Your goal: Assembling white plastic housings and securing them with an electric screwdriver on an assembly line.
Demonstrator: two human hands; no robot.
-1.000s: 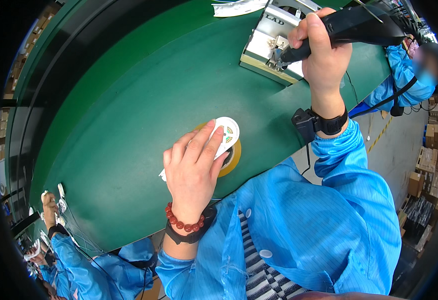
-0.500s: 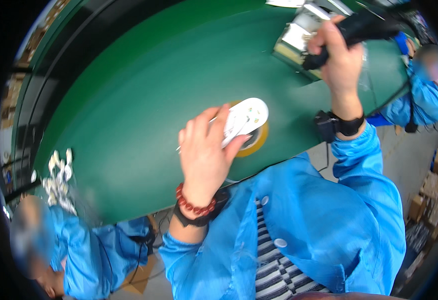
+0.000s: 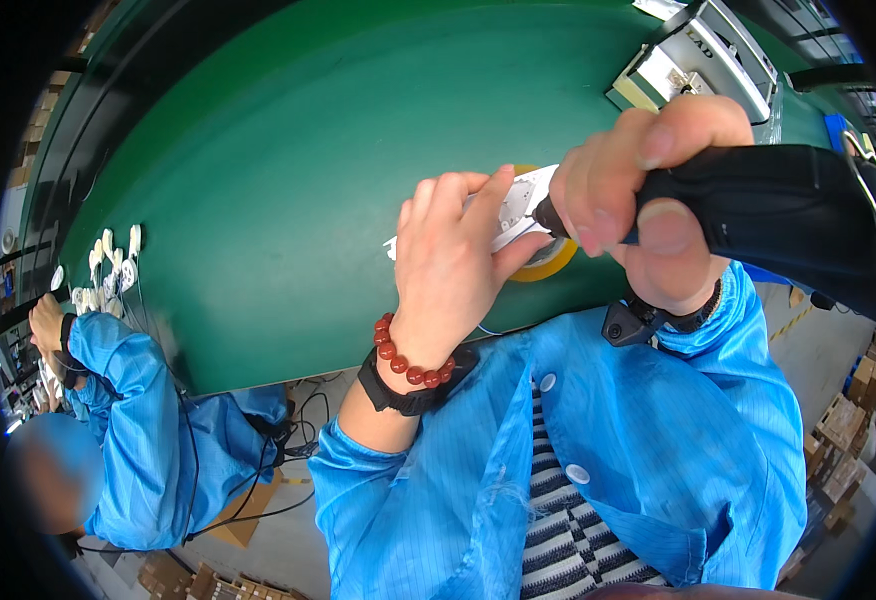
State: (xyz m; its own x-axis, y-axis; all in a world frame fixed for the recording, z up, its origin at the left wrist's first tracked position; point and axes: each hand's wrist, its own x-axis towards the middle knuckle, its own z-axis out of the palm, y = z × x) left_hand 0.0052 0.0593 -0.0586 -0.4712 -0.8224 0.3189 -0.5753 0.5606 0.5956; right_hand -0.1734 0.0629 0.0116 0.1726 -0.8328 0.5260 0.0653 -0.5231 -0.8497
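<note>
Just in front of the blue smock (image 3: 678, 430), the right hand (image 3: 648, 200) is wrapped tightly round a black driver (image 3: 788, 205), its tip aimed left at the white part (image 3: 518, 203); whether they touch I cannot tell. The left hand (image 3: 450, 235), barely open, pinches that part between thumb and fingers over a yellow roll (image 3: 561, 264) on the green bench (image 3: 288, 250). Both hands get in the way, hiding much of the part. Farther off, beyond the right hand, stands a silver box (image 3: 723, 65). Well to the left, white pieces (image 3: 113, 275) lie near a co-worker (image 3: 138, 440), with dark cables (image 3: 303, 425) alongside. Cartons (image 3: 848, 420) are stacked at far right.
</note>
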